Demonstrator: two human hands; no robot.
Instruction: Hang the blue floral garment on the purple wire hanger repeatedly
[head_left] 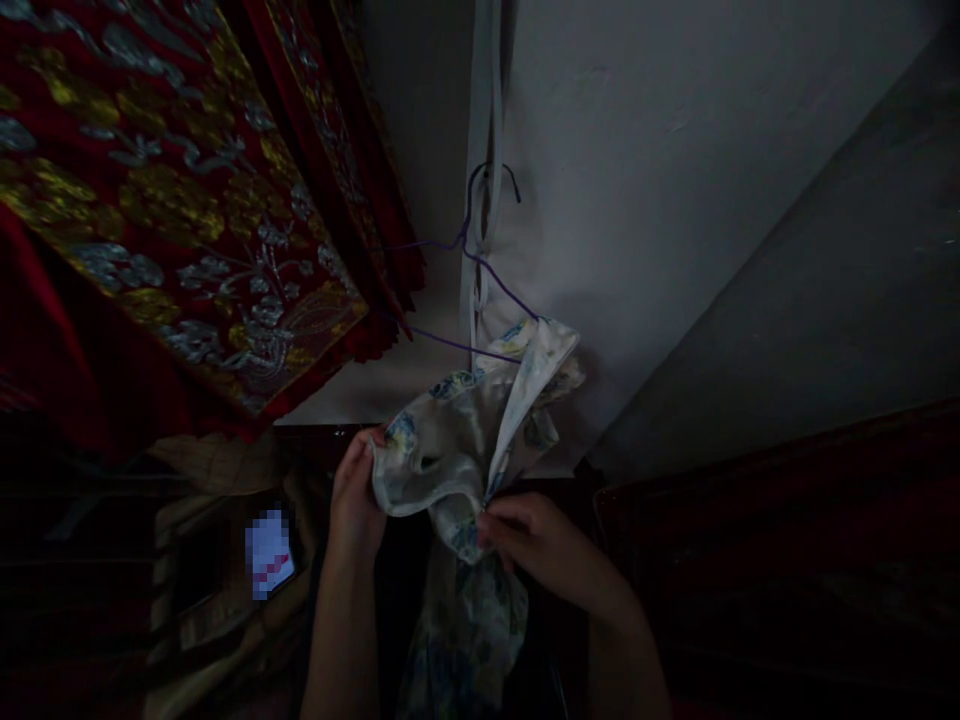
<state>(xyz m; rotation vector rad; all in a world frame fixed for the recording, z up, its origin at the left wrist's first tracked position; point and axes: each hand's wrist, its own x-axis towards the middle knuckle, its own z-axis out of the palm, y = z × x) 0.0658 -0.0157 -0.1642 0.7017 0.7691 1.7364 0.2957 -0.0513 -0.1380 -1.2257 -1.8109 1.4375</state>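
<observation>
A pale garment (450, 440) with blue and yellow flower print hangs in front of me, its lower part dropping into shadow. One side of it is on a thin purple wire hanger (501, 282), whose hook rests at a white cable on the wall. My left hand (360, 480) pinches the garment's edge on the left. Lower on the right, my right hand (529, 535) pinches another part of the edge between thumb and fingers. Between my hands the cloth sags open and shows its inner side. The garment's exact kind is hard to tell in the dim light.
Red cloth (187, 210) with gold and silver embroidery hangs at the upper left, overlapping the hanger's left end. White cables (484, 100) run down the pale wall (637, 150). A lit screen (270, 553) lies on a woven-looking surface at lower left. The lower right is very dark.
</observation>
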